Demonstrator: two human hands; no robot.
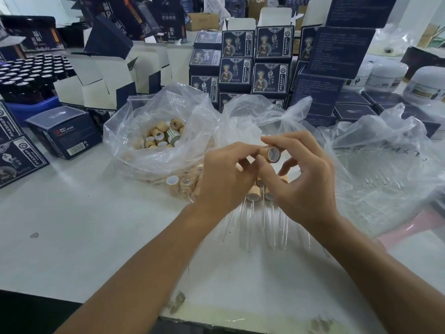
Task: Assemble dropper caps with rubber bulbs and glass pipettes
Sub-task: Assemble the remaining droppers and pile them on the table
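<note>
While your right hand (303, 174) pinches a bamboo-coloured dropper cap (272, 154) between thumb and forefinger, you hold it above the table (96, 225) with its white-lined open end turned toward the right. Your other right fingers (292, 162) are loosely curled below the cap. Your left hand (224, 179) meets the cap from the left, its fingers bent and its fingertips pressed against the cap's closed end; whether they hold a rubber bulb there, you cannot tell, since the fingers hide that side.

Directly beneath your hands, several finished droppers (255, 213) lie on the table, caps away from you and clear glass pipettes pointing toward you, side by side. To the left of your hands, an open clear plastic bag (134, 145) holds a heap of loose caps (161, 137), and a few more caps (175, 184) lie inside the bag's near edge, just beside your left hand. To the right, another clear plastic bag (385, 169) holds loose glass pipettes (382, 182), blurred through the film.

Behind the bags stand stacks of dark blue printed boxes (255, 63), open white-lined cartons (101, 78), white jars (385, 75) at the far right, and a tray of dark bottles (31, 75) at the far left.
</note>
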